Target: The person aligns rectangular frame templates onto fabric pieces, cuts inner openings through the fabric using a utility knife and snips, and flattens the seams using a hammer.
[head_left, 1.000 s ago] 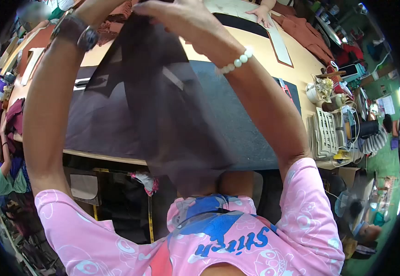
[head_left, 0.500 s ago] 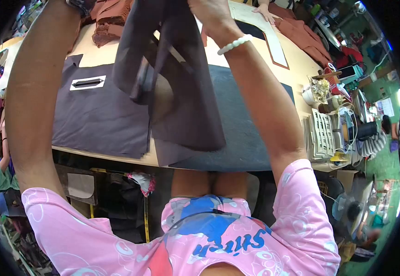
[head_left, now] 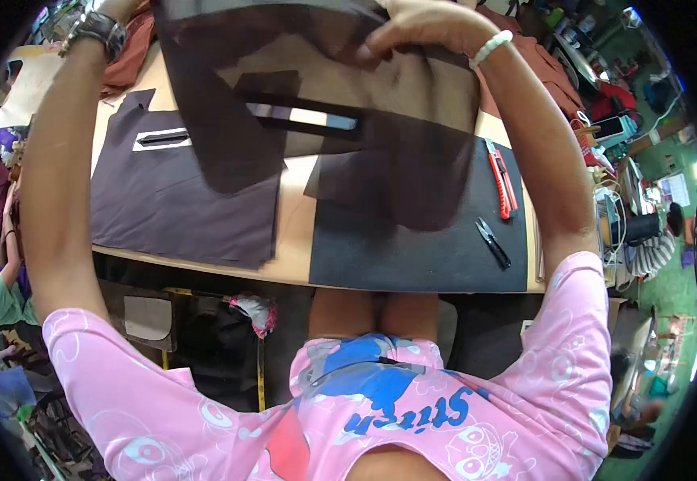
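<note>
My right hand (head_left: 432, 28) grips the upper edge of a thin dark cloth (head_left: 428, 152), thumb in front of it. The cloth hangs raised over the table, with a long narrow slot through it. My left hand (head_left: 120, 8) is at the top edge of the view near the cloth's far corner; its fingers are cut off. Below, more dark fabric (head_left: 196, 200) lies flat on the left, bearing a white patch (head_left: 161, 139) with a black strip. Under the cloth at the right is a dark mat (head_left: 412, 256).
A red cutter (head_left: 502, 180) and small snips (head_left: 493, 243) lie on the mat's right side. Brown fabric (head_left: 537, 60) is at the back right. Beyond my right arm are cables and a striped item (head_left: 651, 252). A person's green sleeve (head_left: 8, 301) shows at the far left.
The dark cloth has been spread wider and raised, showing its slot. My right hand has moved right. The cutter and snips have come into view on the mat.
</note>
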`<action>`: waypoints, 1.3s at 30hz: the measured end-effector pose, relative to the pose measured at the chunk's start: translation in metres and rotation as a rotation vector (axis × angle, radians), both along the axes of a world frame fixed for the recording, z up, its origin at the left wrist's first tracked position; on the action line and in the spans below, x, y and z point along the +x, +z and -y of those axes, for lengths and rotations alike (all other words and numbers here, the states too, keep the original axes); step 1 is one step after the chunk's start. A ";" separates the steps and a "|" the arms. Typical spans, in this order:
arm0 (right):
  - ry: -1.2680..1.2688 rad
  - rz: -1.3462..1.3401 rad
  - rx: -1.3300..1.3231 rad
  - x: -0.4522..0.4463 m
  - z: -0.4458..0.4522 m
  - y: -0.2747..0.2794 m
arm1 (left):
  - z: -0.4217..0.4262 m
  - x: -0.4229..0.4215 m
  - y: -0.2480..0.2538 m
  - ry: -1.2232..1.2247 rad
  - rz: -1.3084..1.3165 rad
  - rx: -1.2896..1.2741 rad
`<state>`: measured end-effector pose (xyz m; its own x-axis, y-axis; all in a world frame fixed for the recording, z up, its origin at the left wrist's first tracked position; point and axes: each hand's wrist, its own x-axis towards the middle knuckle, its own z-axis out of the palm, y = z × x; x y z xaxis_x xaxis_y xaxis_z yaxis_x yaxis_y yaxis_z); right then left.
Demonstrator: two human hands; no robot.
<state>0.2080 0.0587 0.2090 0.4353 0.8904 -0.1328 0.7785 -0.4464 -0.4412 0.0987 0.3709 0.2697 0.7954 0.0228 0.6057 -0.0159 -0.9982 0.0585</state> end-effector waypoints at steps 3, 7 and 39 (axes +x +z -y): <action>-0.123 0.147 -0.185 0.025 -0.006 -0.032 | -0.083 0.004 -0.040 0.259 -0.235 0.019; -0.267 -0.105 0.138 0.080 -0.015 -0.054 | -0.085 -0.015 -0.074 0.590 -0.154 0.271; 0.182 0.603 0.390 -0.181 -0.092 -0.214 | -0.236 -0.228 -0.301 0.661 0.247 -0.900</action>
<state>0.0269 0.1508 -0.0053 0.1737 0.8891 0.4234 0.9826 -0.1853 -0.0138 -0.1298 0.6070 -0.0312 0.3284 0.8970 0.2960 0.3863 -0.4135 0.8245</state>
